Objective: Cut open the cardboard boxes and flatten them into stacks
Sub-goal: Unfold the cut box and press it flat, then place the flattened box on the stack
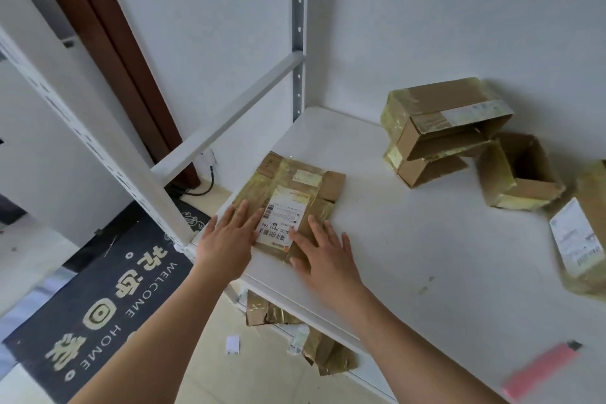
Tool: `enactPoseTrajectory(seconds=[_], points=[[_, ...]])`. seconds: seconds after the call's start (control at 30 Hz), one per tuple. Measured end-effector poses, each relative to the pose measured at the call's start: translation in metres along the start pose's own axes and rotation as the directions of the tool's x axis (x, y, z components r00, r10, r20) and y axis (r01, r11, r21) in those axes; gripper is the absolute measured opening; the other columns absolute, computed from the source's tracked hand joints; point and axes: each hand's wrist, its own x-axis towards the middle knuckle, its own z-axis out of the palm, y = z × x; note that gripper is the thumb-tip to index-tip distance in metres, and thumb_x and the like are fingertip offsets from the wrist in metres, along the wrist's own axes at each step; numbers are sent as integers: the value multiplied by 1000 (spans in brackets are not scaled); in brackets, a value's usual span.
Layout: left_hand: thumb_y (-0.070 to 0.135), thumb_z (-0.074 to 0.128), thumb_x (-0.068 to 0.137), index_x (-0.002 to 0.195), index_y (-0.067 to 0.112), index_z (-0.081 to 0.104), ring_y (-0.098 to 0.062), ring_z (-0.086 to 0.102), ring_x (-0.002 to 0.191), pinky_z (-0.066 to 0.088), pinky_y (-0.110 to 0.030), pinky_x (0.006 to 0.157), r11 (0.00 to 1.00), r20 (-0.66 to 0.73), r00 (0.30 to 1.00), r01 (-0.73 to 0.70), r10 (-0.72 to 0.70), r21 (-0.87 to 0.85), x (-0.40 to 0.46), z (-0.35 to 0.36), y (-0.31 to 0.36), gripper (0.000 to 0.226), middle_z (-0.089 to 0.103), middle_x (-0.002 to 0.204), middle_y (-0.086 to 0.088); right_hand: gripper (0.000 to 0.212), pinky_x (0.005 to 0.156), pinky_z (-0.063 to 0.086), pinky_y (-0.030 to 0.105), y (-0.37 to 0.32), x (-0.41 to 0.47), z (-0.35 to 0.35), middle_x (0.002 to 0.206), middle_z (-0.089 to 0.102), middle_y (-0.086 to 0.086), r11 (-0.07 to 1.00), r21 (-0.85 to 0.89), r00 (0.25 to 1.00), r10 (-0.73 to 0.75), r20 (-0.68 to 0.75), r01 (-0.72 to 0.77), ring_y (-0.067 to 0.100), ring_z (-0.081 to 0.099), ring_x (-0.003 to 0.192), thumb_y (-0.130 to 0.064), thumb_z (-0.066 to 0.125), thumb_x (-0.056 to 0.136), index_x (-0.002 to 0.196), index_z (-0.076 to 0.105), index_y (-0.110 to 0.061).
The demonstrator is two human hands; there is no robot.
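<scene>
Pressing flat brown taped cardboard box (pixel 288 203) onto white shelf (pixel 410 239): left hand (pixel 229 239) at eight o'clock, right hand (pixel 323 256) at five, fingers spread; recommend even downward pressure along creases.

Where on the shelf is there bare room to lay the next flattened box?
Bare shelf lies between the flattened box under both hands and the open boxes by the wall, down to the pink cutter. The right edge is crowded by the labelled box.
</scene>
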Motion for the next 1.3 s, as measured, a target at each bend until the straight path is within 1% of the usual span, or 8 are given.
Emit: enactPoseTrajectory(seconds=[0.23,0.37,0.53,0.63,0.73,0.93,1.17,1.3], points=[[40,24,106,154,43,-2,-19,-7,151,3,-46,122,996,19,999,-31,33,-83,5,4,-11,54,-10,164,8,54,122,2,48,8,8,-9,165,7,3,992,-95,996,-84,-5,83,31,8,151,-53,36,100,151,26,-39],[34,36,104,154,39,11,-22,1,151,14,-53,120,993,55,998,-16,22,-114,10,-3,-9,56,-1,164,6,52,121,9,50,7,8,-10,164,10,-2,995,78,997,-59,42,55,25,4,151,-47,46,98,148,34,-38],[37,51,97,138,26,46,-25,53,119,50,-46,95,997,81,996,-25,31,-75,18,-34,4,42,42,144,2,41,121,-2,52,17,3,-33,163,15,-10,954,299,988,-23,150,-23,13,6,151,-28,51,100,141,47,-34],[34,45,101,133,22,48,-21,61,101,54,-36,75,997,-92,993,-70,74,40,15,-58,16,34,52,131,1,38,120,16,47,22,-6,-54,152,39,-4,966,257,1000,-15,-20,20,14,34,141,-20,52,99,136,55,-27],[37,39,103,137,22,44,-19,58,111,53,-33,80,984,-271,946,-168,178,59,15,-82,30,37,50,136,2,38,108,36,35,31,-18,-81,133,54,0,988,143,979,-31,-202,60,20,51,121,-14,51,96,133,58,-22],[47,30,103,156,26,16,-27,14,150,18,-43,120,930,-405,837,-339,368,145,16,-116,72,59,10,164,-8,39,108,38,33,63,-36,-123,132,54,3,1000,26,901,27,-433,-18,22,47,126,-13,56,93,132,58,-20],[50,23,104,155,24,14,-28,16,148,25,-42,116,899,-404,804,-401,437,176,40,-126,132,58,10,162,-7,36,99,47,42,93,-37,-156,129,53,8,978,-91,764,88,-639,-189,28,47,119,-14,64,88,124,61,-17],[48,23,104,152,21,23,-25,34,138,37,-38,106,901,-456,779,-402,431,166,60,-123,156,55,28,155,-6,53,97,49,46,115,-27,-164,140,43,16,957,-43,672,170,-721,-288,34,43,123,-23,63,90,140,49,-19]])
